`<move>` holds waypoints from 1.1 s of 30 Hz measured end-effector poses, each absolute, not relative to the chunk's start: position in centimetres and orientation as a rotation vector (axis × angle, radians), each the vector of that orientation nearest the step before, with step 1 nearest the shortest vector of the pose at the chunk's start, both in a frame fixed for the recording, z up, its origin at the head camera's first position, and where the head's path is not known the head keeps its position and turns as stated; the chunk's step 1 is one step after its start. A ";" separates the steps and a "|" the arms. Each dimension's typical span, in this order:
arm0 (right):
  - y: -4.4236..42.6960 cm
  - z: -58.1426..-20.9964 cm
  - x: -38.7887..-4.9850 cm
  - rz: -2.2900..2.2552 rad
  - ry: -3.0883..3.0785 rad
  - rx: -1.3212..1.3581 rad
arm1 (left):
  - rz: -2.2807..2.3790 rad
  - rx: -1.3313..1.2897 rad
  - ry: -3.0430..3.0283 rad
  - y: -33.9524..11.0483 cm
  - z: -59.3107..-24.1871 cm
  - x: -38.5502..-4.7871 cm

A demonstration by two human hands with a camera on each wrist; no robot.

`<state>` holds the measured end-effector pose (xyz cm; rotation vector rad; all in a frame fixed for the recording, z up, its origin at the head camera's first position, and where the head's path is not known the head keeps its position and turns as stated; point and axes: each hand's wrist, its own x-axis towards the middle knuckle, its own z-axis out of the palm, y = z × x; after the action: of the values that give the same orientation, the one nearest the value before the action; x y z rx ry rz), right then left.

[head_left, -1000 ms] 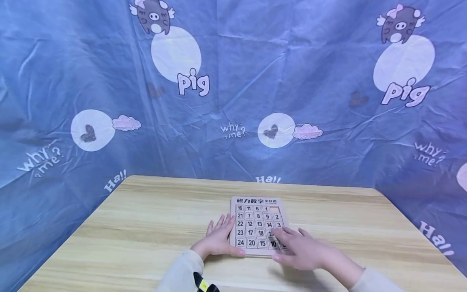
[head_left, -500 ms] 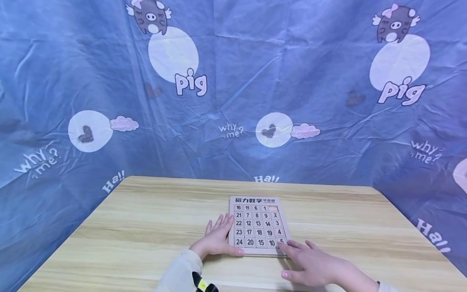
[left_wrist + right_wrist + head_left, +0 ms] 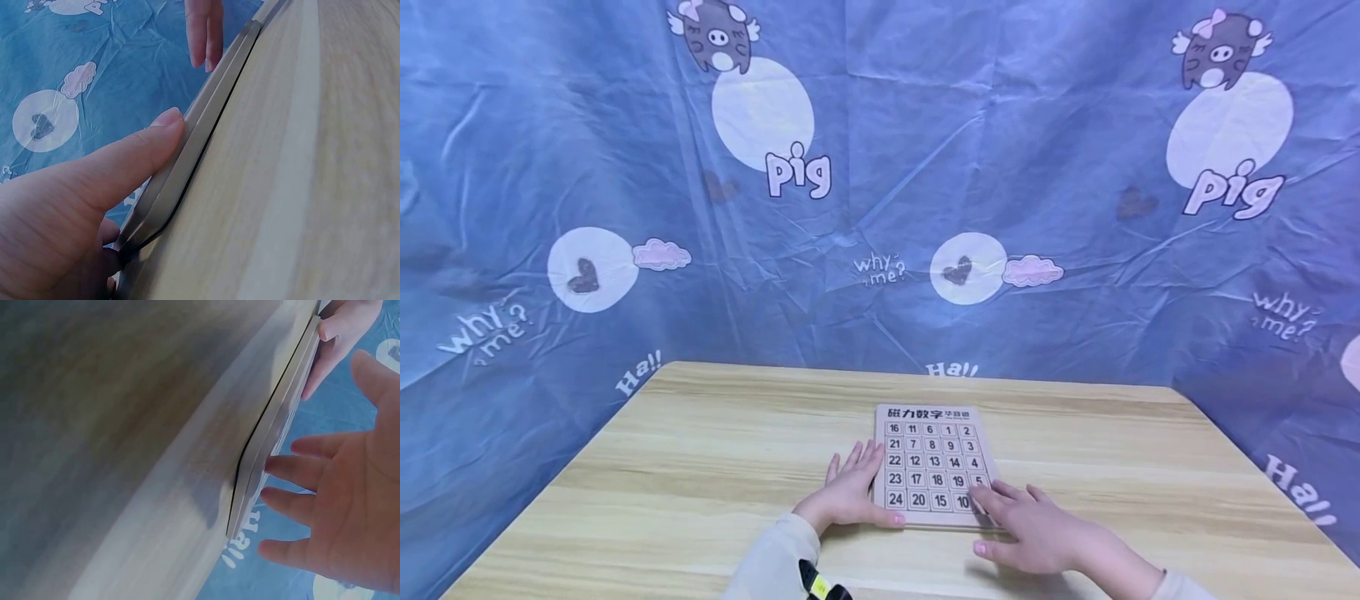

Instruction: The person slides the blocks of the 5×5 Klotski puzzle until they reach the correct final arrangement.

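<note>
A number sliding puzzle [image 3: 934, 452] lies flat on the table, its rows of square number tiles under a printed heading. My left hand [image 3: 846, 492] steadies its near left corner, with straight fingers along the left side and the thumb on the front edge. In the left wrist view the thumb [image 3: 140, 153] presses against the puzzle's rim [image 3: 203, 122]. My right hand [image 3: 1037, 525] is spread at the near right corner, fingertips over the tile marked 5 and the spot below it. That bottom right spot is hidden by the fingers. The right palm [image 3: 356, 512] shows with fingers extended.
The wood-grain table [image 3: 700, 467] extends on all sides of the puzzle. Behind it hangs a blue printed curtain [image 3: 880, 192] that also closes off both sides. A black band with a yellow patch [image 3: 817, 583] is at the left sleeve.
Tiles 2, 3, 4 and 5 in the right column have shifted up one place, filling the gap at the top right. My right hand moved down to the near corner, then slightly up with tile 5.
</note>
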<state>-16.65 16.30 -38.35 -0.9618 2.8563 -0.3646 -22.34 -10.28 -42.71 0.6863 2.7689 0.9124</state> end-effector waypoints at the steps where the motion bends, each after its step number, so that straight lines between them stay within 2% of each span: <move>1: 16.2 -38.4 -16.6 -0.355 2.856 -0.960 | 0.916 0.687 2.770 -10.2 -42.7 -22.4; 5: 14.9 -38.4 -16.5 -0.309 2.845 -1.016 | 0.910 0.688 2.780 -10.2 -42.8 -22.4; 15: 9.0 -38.9 -17.0 -0.194 2.753 -1.405 | 0.908 0.725 2.802 -10.2 -43.0 -22.4; 22: 8.0 -39.1 -17.7 -0.210 2.720 -1.381 | 0.899 0.724 2.813 -10.2 -42.9 -22.4; 33: 9.3 -39.3 -17.3 -0.146 2.766 -1.370 | 0.917 0.717 2.781 -10.4 -42.9 -22.3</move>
<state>-17.28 9.29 -39.30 -1.3697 2.7656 -0.1460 -22.30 -10.35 -42.90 0.7174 2.7806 0.9172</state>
